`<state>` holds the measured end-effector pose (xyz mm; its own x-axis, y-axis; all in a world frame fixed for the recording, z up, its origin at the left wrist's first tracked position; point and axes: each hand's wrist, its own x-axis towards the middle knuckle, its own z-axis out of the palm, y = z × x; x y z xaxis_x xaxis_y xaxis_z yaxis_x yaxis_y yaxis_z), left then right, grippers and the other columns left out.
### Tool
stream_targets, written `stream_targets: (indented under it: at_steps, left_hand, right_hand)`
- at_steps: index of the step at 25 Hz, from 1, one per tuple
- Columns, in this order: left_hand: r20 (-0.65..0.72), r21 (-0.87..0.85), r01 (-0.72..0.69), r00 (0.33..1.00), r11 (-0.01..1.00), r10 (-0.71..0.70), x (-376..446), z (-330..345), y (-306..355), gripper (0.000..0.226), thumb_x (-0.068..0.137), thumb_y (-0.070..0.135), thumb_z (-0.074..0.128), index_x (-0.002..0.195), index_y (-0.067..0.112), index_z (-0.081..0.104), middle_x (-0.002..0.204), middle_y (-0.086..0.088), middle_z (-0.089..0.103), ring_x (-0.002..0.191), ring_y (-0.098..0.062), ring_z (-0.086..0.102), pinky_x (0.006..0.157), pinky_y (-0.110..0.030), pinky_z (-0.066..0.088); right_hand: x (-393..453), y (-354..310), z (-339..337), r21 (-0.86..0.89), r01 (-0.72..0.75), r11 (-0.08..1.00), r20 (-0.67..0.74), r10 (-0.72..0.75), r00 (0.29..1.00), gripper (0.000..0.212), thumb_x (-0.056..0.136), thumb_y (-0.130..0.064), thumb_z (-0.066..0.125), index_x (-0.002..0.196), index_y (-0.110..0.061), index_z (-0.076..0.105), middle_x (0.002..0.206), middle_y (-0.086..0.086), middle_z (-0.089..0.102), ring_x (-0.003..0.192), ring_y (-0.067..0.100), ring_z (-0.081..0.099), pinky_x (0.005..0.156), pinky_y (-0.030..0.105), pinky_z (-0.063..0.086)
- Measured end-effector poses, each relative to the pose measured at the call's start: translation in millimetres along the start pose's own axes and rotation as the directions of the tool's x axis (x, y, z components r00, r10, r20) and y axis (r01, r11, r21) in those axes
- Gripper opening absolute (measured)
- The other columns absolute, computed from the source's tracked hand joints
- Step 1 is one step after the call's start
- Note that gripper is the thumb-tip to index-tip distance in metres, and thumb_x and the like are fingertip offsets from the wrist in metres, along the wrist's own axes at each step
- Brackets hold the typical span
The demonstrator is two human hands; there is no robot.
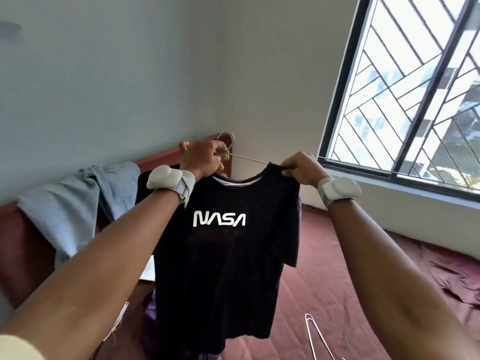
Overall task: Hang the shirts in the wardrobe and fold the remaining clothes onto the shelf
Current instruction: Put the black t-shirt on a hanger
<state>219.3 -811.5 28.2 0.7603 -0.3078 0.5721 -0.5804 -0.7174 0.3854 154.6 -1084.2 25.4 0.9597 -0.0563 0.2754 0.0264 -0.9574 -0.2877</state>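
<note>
Left hand (205, 158) gripping hanger (228, 141), right hand (302, 168) pinching shirt (226, 245)

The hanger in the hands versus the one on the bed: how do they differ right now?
The held hanger is lifted, gripped by the left hand, with the black NASA shirt going onto it; the spare hanger lies on the maroon bed sheet, bare. The held hanger's hook shows; the spare's is out of frame. Both look thin and light-coloured.

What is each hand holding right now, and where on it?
The left hand grips the hanger at the base of its hook. The right hand pinches the black NASA shirt at its shoulder, over the hanger's arm.
</note>
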Motion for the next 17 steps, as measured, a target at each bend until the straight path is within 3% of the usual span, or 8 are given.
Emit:
stream_targets:
  at_steps: [4,7,10,11,14,17]
  left_hand:
    - [-0.004,-0.018,0.028,1.000,0.999,-0.028,6.7,-14.9,-9.8,0.014,0.090,0.035,0.056,0.077,0.035,0.063,0.064,0.014,0.071,0.092,0.005,0.063,0.101,-0.036,0.024]
    - [-0.019,-0.093,0.103,0.994,0.990,-0.105,10.1,-25.0,-21.2,0.017,0.087,0.034,0.057,0.071,0.033,0.064,0.057,0.015,0.068,0.063,0.005,0.066,0.104,-0.039,0.036]
    - [-0.032,-0.080,0.138,0.990,0.987,-0.141,6.0,-29.7,-20.1,0.016,0.087,0.035,0.056,0.077,0.029,0.066,0.056,0.015,0.068,0.052,0.002,0.065,0.102,-0.040,0.039]
    - [-0.026,-0.072,0.136,0.990,0.988,-0.138,4.1,-30.1,-15.9,0.015,0.088,0.035,0.056,0.078,0.029,0.066,0.057,0.014,0.069,0.051,0.002,0.065,0.103,-0.040,0.038]
    - [-0.019,-0.061,0.117,0.993,0.991,-0.118,0.1,-29.4,-7.7,0.013,0.089,0.035,0.058,0.082,0.030,0.067,0.059,0.011,0.070,0.053,0.000,0.066,0.099,-0.040,0.043]
    - [0.110,-0.157,0.079,0.992,0.984,-0.062,-6.6,-39.8,-13.8,0.010,0.090,0.033,0.062,0.088,0.027,0.070,0.076,0.008,0.073,0.072,-0.009,0.071,0.088,-0.032,0.052]
  right_hand:
    - [25.4,-27.8,3.4,0.037,0.140,0.989,0.028,-0.141,0.990,0.024,0.093,-0.007,0.053,0.105,-0.015,0.071,0.099,0.007,0.071,0.098,0.020,0.059,0.092,0.029,0.043]
    - [37.1,-53.0,-0.5,0.039,0.139,0.989,-0.038,-0.138,0.990,0.036,0.092,-0.011,0.050,0.117,-0.034,0.064,0.101,-0.011,0.067,0.109,0.017,0.057,0.102,0.045,0.040]
    - [41.3,-101.5,-4.7,0.372,0.282,0.884,-0.093,-0.267,0.959,0.046,0.090,-0.021,0.067,0.134,-0.015,0.053,0.108,-0.002,0.066,0.104,0.011,0.061,0.093,0.014,0.043]
    - [42.1,-120.2,-5.2,0.475,0.318,0.821,-0.138,-0.287,0.948,0.046,0.088,-0.021,0.069,0.131,-0.012,0.056,0.104,0.000,0.069,0.097,0.010,0.065,0.088,0.011,0.046]
    - [53.0,-149.6,0.6,0.553,0.358,0.752,-0.282,-0.236,0.930,0.012,0.086,-0.018,0.071,0.096,-0.010,0.073,0.078,0.002,0.074,0.072,0.017,0.072,0.076,0.029,0.059]
    - [57.7,-148.1,7.7,0.533,0.336,0.777,-0.293,-0.203,0.934,0.010,0.087,-0.011,0.069,0.081,-0.005,0.075,0.065,0.003,0.072,0.060,0.014,0.070,0.067,0.025,0.059]
